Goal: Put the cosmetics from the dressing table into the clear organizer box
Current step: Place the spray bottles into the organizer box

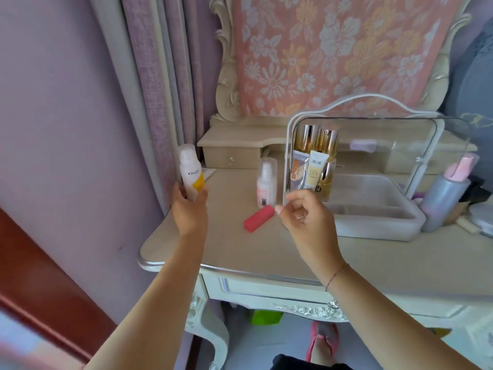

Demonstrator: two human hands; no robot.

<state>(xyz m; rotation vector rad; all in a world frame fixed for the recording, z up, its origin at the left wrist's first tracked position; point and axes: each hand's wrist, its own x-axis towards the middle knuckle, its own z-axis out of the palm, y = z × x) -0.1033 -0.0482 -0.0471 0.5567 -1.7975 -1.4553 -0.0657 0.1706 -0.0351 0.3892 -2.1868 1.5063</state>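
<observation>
The left hand [188, 209] wraps its fingers around the base of an upright white spray bottle [190, 170] with a yellow patch, above the dressing table's [240, 252] left edge. The right hand [306, 217], loosely curled and empty, hovers beside a red lipstick case [258, 218], before the clear organizer box [373, 204].

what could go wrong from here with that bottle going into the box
The left hand holds the tall spray bottle only near its base, so it may tip in the grip. On its way to the organizer box it could knock over the small pump bottle. The gold-capped items already fill the box's left side.
</observation>
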